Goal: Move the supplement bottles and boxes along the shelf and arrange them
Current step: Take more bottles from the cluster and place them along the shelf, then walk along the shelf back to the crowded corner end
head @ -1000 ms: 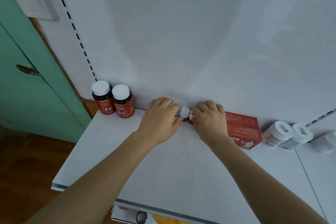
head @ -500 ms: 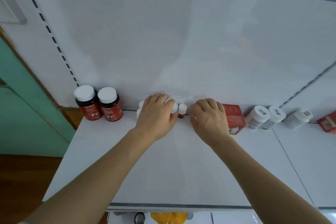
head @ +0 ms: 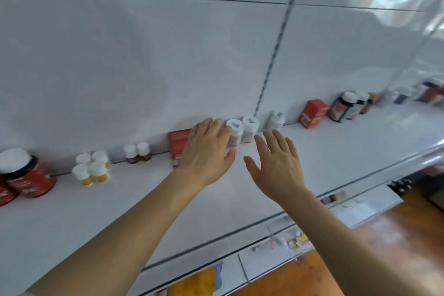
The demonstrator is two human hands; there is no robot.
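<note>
**Both hands flat and spread over the shelf, at the pair of white bottles**

Left hand (head: pixel 207 151): fingers straight and slightly spread, palm down, holding nothing. Fingertips reach the near side of the left one of two white bottles (head: pixel 235 132); motion blur there, so contact looks likely but cannot be confirmed. The hand covers the right part of a red box (head: pixel 178 143) that stands against the back wall.

Right hand (head: pixel 276 163): fingers straight and fanned, palm down, holding nothing. Fingertips sit just in front of the second white bottle (head: pixel 249 128), apparently apart from it.

The two white bottles stand upright, touching each other, at the back of the white shelf (head: pixel 336 151), near the dark vertical seam in the wall panel. Each has a white cap with a small bluish mark on top and a pale label.

Outward to the right: a third white bottle (head: pixel 276 119) a little apart, then an orange-red box (head: pixel 312 113), then dark bottles with white caps (head: pixel 346 106), all along the back wall.

Outward to the left: two small dark-red bottles with white caps (head: pixel 137 153), a cluster of four white-capped bottles with yellow bases (head: pixel 92 167), and large red bottles (head: pixel 24 175) at the frame edge.
</note>
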